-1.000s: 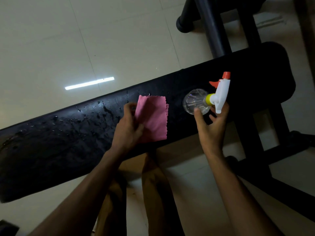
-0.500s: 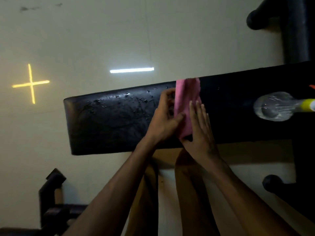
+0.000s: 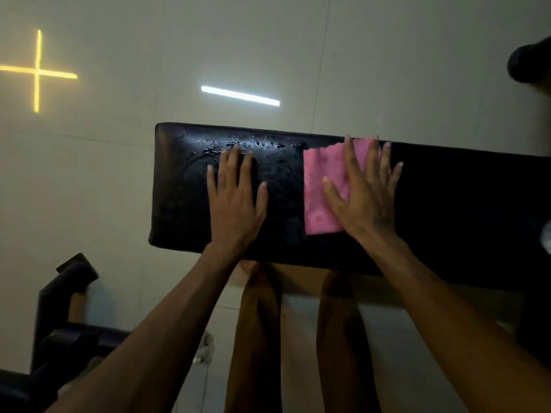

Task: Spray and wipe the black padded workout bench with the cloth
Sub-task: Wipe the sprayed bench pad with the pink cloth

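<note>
The black padded bench (image 3: 447, 210) runs across the middle of the view, its left end wet with droplets along the far edge. A pink cloth (image 3: 322, 189) lies flat on the pad. My right hand (image 3: 366, 198) presses on the cloth's right part with fingers spread straight. My left hand (image 3: 235, 198) rests flat on the bare wet pad, left of the cloth and apart from it. A sliver of the clear spray bottle (image 3: 547, 239) shows at the right edge, lying on the bench.
Pale tiled floor (image 3: 149, 40) lies beyond the bench, with a white light streak and a yellow cross reflected on it. Dark gym frame parts (image 3: 59, 317) stand at the lower left and a black tube end (image 3: 530, 61) at the upper right. My legs are below the bench.
My left hand let go of the cloth and moved left onto the wet pad. My right hand now lies flat on the spread-out cloth. The view shifted left, pushing the bottle to the edge.
</note>
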Demonstrator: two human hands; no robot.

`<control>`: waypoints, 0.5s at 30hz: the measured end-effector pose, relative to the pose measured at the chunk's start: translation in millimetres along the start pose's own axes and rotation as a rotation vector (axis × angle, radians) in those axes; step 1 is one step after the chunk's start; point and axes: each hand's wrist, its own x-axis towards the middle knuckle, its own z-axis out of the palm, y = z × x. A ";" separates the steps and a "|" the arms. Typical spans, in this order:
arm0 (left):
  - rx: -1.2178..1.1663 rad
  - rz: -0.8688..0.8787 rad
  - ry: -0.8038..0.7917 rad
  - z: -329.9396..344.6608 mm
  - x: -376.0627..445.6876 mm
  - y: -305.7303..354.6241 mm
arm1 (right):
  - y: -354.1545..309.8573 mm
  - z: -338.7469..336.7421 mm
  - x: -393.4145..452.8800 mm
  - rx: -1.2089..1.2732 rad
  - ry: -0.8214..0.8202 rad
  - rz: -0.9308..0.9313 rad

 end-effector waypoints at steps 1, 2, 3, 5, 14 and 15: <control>0.051 0.007 -0.008 6.9 1.7 -16.2 | -3.2 11.0 7.9 -0.076 -0.001 -0.003; 0.081 0.014 -0.017 13.6 2.8 -31.3 | -7.2 23.2 15.0 -0.145 0.010 -0.009; 0.105 0.033 -0.017 19.0 3.0 -42.7 | -11.1 32.5 20.0 -0.192 0.032 -0.004; 0.144 0.078 0.013 25.9 2.2 -53.0 | -21.3 42.7 26.5 -0.218 0.079 0.021; 0.079 0.085 0.140 37.9 5.0 -58.7 | -107.1 59.3 78.0 -0.180 0.126 -0.031; 0.072 0.086 0.139 38.2 4.6 -59.5 | -113.3 63.7 73.0 -0.201 0.107 -0.118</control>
